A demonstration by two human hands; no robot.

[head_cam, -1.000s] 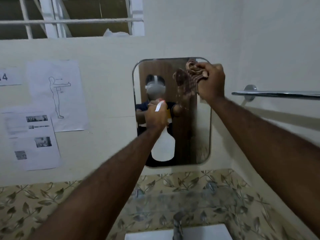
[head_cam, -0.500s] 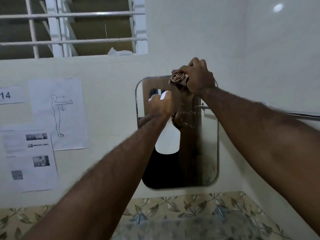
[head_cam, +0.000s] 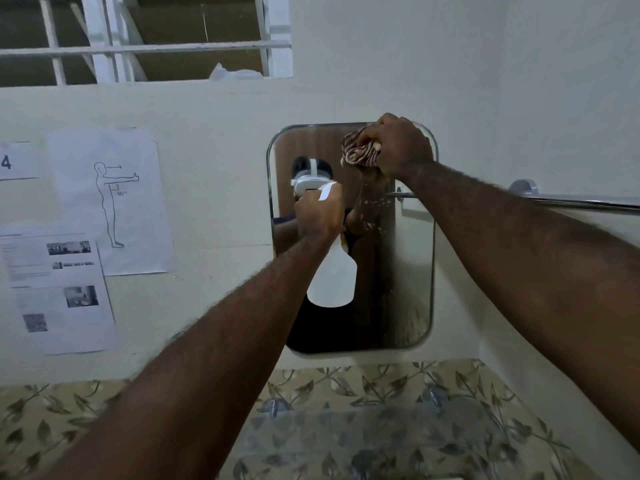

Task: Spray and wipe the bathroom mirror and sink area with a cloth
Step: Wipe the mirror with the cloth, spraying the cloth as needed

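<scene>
A rounded rectangular mirror (head_cam: 412, 271) hangs on the pale wall ahead. My right hand (head_cam: 403, 147) grips a bunched brown striped cloth (head_cam: 358, 152) and presses it against the mirror's top edge. My left hand (head_cam: 317, 216) holds the neck of a white spray bottle (head_cam: 332, 278) in front of the mirror's left half, its nozzle pointing at the glass. White spray droplets (head_cam: 374, 209) speckle the glass below the cloth. The sink is out of view.
A chrome towel rail (head_cam: 568, 202) runs along the right wall. A glass shelf (head_cam: 346, 431) sits over leaf-patterned tiles (head_cam: 415, 379) below the mirror. Paper sheets (head_cam: 107, 202) are taped to the wall at left, under a barred window (head_cam: 138, 39).
My right hand with the cloth has moved from the mirror's upper right up to and along its top edge. The left hand keeps the bottle raised. My view has shifted.
</scene>
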